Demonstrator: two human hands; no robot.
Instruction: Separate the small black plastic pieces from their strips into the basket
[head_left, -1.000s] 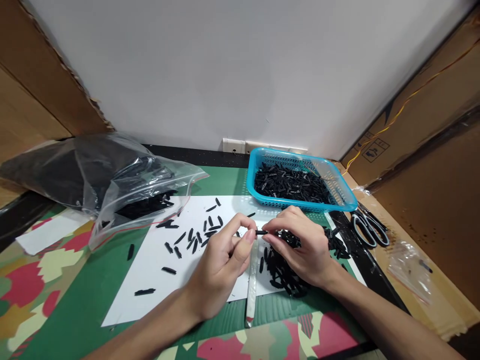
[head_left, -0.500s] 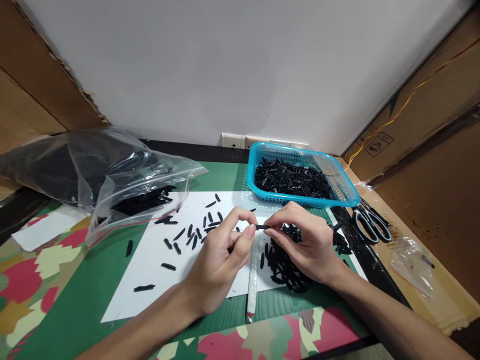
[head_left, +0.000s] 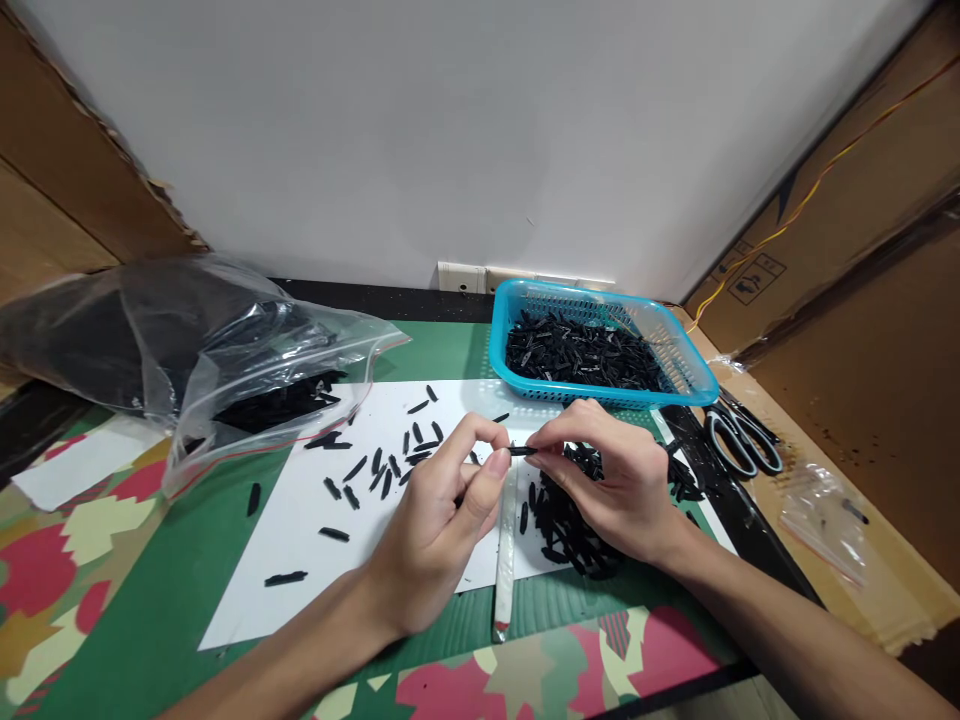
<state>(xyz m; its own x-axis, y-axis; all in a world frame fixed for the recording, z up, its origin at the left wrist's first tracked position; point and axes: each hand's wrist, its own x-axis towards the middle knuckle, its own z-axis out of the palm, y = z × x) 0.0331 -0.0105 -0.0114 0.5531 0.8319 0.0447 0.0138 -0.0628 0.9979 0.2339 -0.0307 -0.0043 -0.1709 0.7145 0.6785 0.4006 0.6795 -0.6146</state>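
Between my two hands is one small black strip (head_left: 521, 451), lying roughly level. Thumb and forefinger of my left hand (head_left: 442, 525) pinch its left end. My right hand (head_left: 615, 480) pinches the right end the same way. Under the hands runs a narrow whitish strip (head_left: 505, 570) with a red tip at its near end. A heap of black strips (head_left: 574, 525) lies below my right hand on the white paper (head_left: 277, 540). To the left of my left hand, several loose black strips (head_left: 334, 534) are scattered over the paper.
A blue basket (head_left: 607, 396) of black pieces stands at the back. Zip bags hold more black strips (head_left: 277, 400) at left. Scissors (head_left: 739, 440) and a small clear bag (head_left: 825, 520) lie at right. Cardboard (head_left: 862, 300) and a wall (head_left: 480, 130) border the table.
The view has shifted slightly. Both hands keep their pinch on the black strip, with hardly any movement.
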